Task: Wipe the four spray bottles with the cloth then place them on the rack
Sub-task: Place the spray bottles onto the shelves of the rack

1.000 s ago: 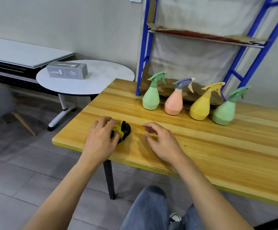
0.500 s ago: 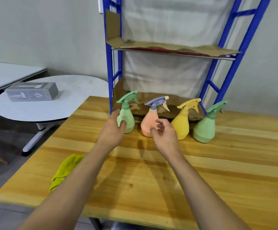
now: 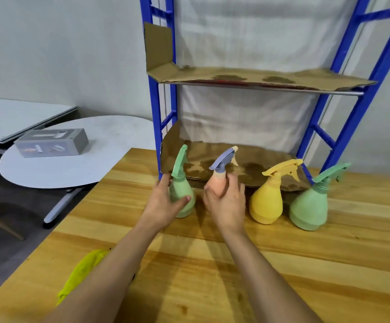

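Note:
Four spray bottles stand in a row on the wooden table (image 3: 282,264), in front of the blue rack (image 3: 364,94). My left hand (image 3: 166,203) wraps the left green bottle (image 3: 180,190). My right hand (image 3: 226,203) grips the pink bottle with the purple trigger (image 3: 219,176). The yellow bottle (image 3: 267,201) and the second green bottle (image 3: 310,206) stand untouched to the right. The yellow-green cloth (image 3: 82,271) lies at the table's near left edge, partly hidden by my left forearm.
The rack has two shelves lined with stained cardboard (image 3: 259,76), the lower one level with the table just behind the bottles. A round white table (image 3: 77,164) with a grey box (image 3: 52,145) stands to the left.
My left hand let go of the cloth on the table and both hands moved forward. They have now closed around the left green bottle and the pink bottle.

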Available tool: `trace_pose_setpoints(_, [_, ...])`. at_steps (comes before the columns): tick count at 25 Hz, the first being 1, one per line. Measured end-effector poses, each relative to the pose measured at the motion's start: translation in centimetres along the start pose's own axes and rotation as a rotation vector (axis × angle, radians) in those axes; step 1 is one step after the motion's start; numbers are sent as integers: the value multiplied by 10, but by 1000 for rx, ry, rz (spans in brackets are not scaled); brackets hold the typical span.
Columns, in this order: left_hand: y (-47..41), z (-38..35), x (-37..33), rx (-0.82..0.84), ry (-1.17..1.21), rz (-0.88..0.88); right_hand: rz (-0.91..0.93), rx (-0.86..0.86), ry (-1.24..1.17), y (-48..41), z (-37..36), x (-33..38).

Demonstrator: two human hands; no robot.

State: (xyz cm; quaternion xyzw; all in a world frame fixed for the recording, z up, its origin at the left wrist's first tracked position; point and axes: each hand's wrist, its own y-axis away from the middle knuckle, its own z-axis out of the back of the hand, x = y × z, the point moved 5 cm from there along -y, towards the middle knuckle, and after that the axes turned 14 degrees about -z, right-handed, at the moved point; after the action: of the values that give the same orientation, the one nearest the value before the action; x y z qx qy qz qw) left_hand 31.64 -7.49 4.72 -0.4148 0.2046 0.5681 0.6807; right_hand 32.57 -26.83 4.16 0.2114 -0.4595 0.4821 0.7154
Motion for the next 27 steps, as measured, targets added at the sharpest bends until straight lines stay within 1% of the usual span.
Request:
trace_pose_setpoints(3, [2, 1, -4, -26, 2, -19, 35, 101, -35, 1, 7, 2])
trace_pose_setpoints(5, [7, 1, -10, -36, -16, -24, 27, 155, -45, 6, 17, -1])
trace_pose_setpoints(9, [25, -3, -21, 1, -41, -23, -17, 191, 11, 13, 35, -11])
trace_pose_setpoints(12, [37, -7, -23, 19, -51, 6, -21, 172, 90, 24, 37, -14])
trace_pose_setpoints(15, [45, -13, -27, 69, -54, 31, -9, 131, 45, 37, 40, -12])
trace_pose_setpoints(18, [50, -8, -35, 52, -27, 12, -10, 126, -27, 44, 53, -3])
trace_pose_setpoints(20, [51, 3, -50, 18, 32, -21, 2, 115, -97, 47, 73, 12])
trace_pose_setpoints(22, [43, 23, -77, -22, 43, -99, 47, 91, -132, 45, 100, 36])
trace_pose_setpoints(27, [-1, 83, -174, -144, 44, -281, 184, 14, -182, 17, 190, 127])
